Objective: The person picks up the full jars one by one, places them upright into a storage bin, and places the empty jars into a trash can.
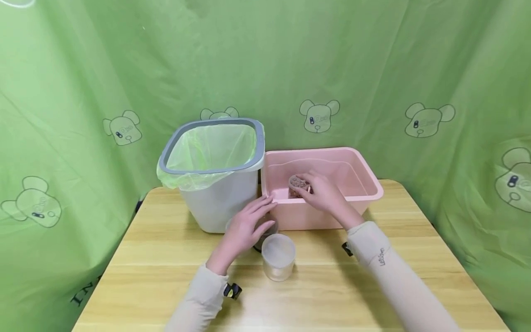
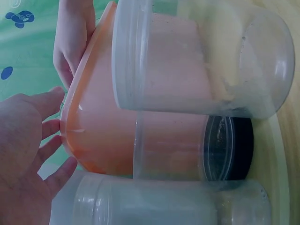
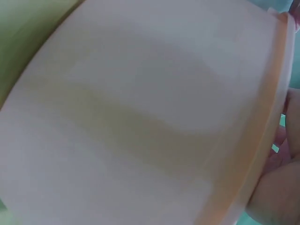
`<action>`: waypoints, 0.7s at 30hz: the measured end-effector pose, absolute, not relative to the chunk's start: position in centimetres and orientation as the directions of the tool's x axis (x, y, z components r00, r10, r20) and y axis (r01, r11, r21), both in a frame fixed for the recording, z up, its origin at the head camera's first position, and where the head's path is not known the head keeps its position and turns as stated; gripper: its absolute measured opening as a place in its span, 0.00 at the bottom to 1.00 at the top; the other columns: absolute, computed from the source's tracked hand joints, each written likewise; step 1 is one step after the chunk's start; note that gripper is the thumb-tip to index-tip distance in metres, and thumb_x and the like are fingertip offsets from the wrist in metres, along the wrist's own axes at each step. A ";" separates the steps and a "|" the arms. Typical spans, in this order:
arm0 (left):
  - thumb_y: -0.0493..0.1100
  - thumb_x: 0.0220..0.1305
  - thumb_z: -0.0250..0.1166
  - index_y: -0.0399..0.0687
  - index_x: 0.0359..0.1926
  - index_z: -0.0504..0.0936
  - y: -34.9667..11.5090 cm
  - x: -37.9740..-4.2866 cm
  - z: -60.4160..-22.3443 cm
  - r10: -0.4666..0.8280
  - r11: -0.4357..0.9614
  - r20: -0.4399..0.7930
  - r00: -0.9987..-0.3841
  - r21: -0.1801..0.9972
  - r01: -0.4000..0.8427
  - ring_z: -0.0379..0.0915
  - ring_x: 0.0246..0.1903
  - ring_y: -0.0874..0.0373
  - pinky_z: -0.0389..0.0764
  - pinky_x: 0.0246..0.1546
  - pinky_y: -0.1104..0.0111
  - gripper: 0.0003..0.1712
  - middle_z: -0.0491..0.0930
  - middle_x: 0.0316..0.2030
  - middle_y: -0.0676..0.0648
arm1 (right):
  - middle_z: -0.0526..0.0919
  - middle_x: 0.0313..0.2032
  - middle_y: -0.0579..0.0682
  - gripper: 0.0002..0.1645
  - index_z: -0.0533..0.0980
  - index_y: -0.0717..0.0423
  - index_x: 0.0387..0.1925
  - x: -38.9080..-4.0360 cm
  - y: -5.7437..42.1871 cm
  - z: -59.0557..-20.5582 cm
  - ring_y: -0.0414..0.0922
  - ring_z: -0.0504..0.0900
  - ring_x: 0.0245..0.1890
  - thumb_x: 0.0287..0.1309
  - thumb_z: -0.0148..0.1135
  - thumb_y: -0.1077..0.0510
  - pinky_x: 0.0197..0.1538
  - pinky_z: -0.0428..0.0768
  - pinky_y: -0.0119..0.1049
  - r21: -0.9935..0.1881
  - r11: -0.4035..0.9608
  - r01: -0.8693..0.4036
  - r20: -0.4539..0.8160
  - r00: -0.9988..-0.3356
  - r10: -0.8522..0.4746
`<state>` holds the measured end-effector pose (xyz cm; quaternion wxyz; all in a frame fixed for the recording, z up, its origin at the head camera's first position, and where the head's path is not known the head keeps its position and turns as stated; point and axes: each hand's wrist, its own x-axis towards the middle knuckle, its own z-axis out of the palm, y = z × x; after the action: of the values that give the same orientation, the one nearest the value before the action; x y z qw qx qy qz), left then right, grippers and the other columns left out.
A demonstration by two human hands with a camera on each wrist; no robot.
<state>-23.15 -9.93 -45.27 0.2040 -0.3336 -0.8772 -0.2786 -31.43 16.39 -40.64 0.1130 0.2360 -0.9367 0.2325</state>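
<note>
Round container of brown pieces (image 1: 296, 186) is inside a pink tub (image 1: 315, 214), close to the tub's near wall and toward its near left corner; whether it touches the floor of the tub cannot be told. A person's right hand (image 1: 321, 190) reaches over the near rim, thumb and fingers curled around the container's right side, gripping it. The left hand (image 1: 245, 227) is spread with fairly straight fingers, its fingertips at the tub's near left corner, nothing in its grasp.

Under and beside that left hand stand three clear jars: one upright jar (image 1: 279, 260) toward the middle of the tabletop (image 1: 323, 295), a jar with a black base (image 2: 173, 147) close to the tub, and a third jar (image 2: 164, 201), mostly hidden from above. Left of the tub, toward the tabletop's far left corner, a white bin (image 1: 220, 203) with a gray rim and green liner stands just beside it. Green curtains (image 1: 265, 55) hang behind.
</note>
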 end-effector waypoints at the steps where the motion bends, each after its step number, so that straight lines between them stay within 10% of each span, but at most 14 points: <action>1: 0.47 0.71 0.67 0.49 0.71 0.76 -10.0 -23.1 -45.3 0.474 0.624 0.540 -0.696 0.351 0.698 0.64 0.75 0.51 0.69 0.75 0.56 0.29 0.71 0.73 0.48 | 0.83 0.56 0.65 0.28 0.77 0.64 0.64 -31.2 16.5 -40.7 0.62 0.82 0.56 0.70 0.64 0.51 0.60 0.82 0.60 -0.380 0.776 -0.504 0.337 -0.856 -0.391; 10: 0.49 0.73 0.65 0.51 0.73 0.73 -10.5 -22.8 -45.1 0.488 0.639 0.501 -0.715 0.353 0.684 0.62 0.76 0.51 0.68 0.75 0.55 0.30 0.70 0.74 0.46 | 0.81 0.41 0.56 0.25 0.78 0.58 0.63 -28.7 17.4 -41.0 0.51 0.78 0.39 0.69 0.66 0.53 0.41 0.81 0.49 -0.352 0.757 -0.551 0.407 -0.818 -0.407; 21: 0.46 0.67 0.70 0.49 0.69 0.77 -14.1 -21.6 -44.1 0.488 0.659 0.657 -0.575 0.155 0.736 0.70 0.70 0.47 0.72 0.73 0.53 0.30 0.77 0.68 0.44 | 0.82 0.60 0.58 0.26 0.79 0.55 0.63 -25.2 18.2 -42.0 0.59 0.77 0.64 0.65 0.69 0.55 0.71 0.71 0.62 -0.325 0.706 -0.629 0.501 -0.748 -0.435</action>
<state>-21.57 -14.14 -44.14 0.2942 -0.3551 -0.8618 -0.2113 -25.19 18.23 -41.99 0.1978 0.2950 -0.9021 0.2450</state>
